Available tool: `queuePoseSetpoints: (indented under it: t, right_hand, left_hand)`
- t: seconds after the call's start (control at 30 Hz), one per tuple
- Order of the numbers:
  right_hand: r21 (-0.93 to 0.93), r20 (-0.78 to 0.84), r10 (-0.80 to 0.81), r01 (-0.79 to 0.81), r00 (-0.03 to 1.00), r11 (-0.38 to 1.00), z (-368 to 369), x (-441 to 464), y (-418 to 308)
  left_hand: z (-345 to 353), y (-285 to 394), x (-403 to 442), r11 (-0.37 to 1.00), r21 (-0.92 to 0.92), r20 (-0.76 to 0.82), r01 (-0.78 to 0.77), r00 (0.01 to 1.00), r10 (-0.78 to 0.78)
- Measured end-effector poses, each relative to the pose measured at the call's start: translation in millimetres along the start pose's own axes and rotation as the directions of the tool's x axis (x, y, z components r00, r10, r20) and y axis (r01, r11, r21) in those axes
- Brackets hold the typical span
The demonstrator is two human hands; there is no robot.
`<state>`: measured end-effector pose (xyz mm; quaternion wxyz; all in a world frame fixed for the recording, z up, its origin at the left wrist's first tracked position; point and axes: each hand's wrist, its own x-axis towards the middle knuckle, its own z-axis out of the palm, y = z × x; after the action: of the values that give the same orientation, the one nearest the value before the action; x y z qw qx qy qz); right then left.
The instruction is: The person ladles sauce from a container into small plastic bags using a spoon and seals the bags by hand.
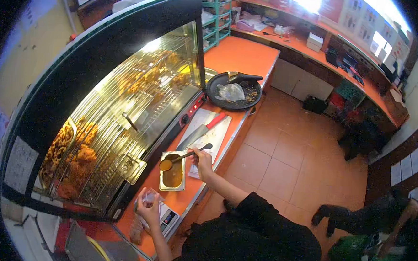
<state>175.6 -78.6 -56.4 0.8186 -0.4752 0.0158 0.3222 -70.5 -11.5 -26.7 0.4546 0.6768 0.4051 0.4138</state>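
Note:
My right hand point(201, 162) is closed around the dark handle of a ladle point(188, 153). The ladle's bowl, full of brown sauce, hangs over the left side of a steel pan point(181, 188). Brown sauce point(173, 178) covers the bottom of that pan. Nearer to me, left of the pan, my left hand point(149, 212) grips a small clear plastic cup point(149, 197) between thumb and fingers; part of it is hidden by them. A digital scale point(169, 218) lies just right of my left wrist.
A glass warming cabinet point(138, 112) with fried chicken point(78, 151) borders the counter point(242, 53) on the left. Beyond the pan, a red-handled knife point(204, 129) rests on a white board point(220, 137). Farther off stands a black round tray point(220, 104). Another person point(380, 222) is at lower right.

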Motion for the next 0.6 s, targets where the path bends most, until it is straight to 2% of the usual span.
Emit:
queuePoseSetpoints:
  t: [0.03, 0.1, 0.17, 0.2, 0.23, 0.3, 0.33, 0.37, 0.43, 0.5, 0.53, 0.6]
  right_hand:
    - [-0.012, 0.008, 0.018, -0.018, 1.000, 1.000, -3, 2, 4]
    - [-0.019, -0.021, 0.007, -0.008, 1.000, 1.000, -12, 6, 18]
    - [-0.207, -0.082, 0.059, -0.075, 0.995, 0.975, -26, 15, 32]
    - [-0.085, -0.057, 0.076, -0.080, 0.996, 0.993, -30, 17, 40]
    - [-0.112, -0.030, 0.081, -0.084, 0.996, 0.990, -42, 31, 55]
    - [-0.066, -0.049, 0.111, -0.114, 0.993, 0.991, -34, 23, 42]
    - [-0.019, -0.026, 0.099, -0.100, 0.995, 0.995, -30, 23, 38]
    - [-0.009, -0.069, 0.077, -0.078, 0.995, 0.997, -23, 25, 35]
    - [0.001, 0.011, 0.053, -0.053, 0.999, 0.999, -7, 14, 11]
    - [0.082, 0.052, 0.028, -0.032, 0.998, 0.996, 9, 8, -6]
    - [0.096, 0.094, 0.017, -0.026, 0.995, 0.995, 14, 5, -15]
    - [0.143, 0.107, 0.014, -0.029, 0.994, 0.989, 24, -2, -29]
  left_hand:
    - [2, -6, 2, 1.000, 0.006, -0.016, 0.016, 1.000, -0.016]
    - [2, -27, 3, 0.995, 0.008, -0.037, -0.104, 0.994, 0.105]
    - [4, -1, 2, 0.993, 0.082, -0.027, -0.087, 0.996, 0.090]
    - [4, -13, 3, 0.999, -0.009, -0.016, -0.051, 0.999, 0.050]
    - [5, -30, 6, 0.994, -0.107, -0.006, -0.022, 1.000, 0.022]
    - [8, -31, 9, 0.996, -0.023, -0.058, -0.082, 0.995, 0.080]
    - [8, -33, 12, 0.995, 0.013, -0.074, -0.099, 0.992, 0.100]
    - [9, -34, 16, 0.992, 0.047, -0.084, -0.120, 0.989, 0.123]
    - [11, -13, 19, 0.995, 0.017, -0.090, -0.099, 0.991, 0.100]
    - [14, -19, 30, 0.941, 0.169, -0.120, -0.291, 0.942, 0.313]
    - [14, -11, 32, 0.942, 0.175, -0.133, -0.287, 0.941, 0.311]
    - [15, 3, 34, 0.971, 0.146, -0.099, -0.188, 0.974, 0.204]
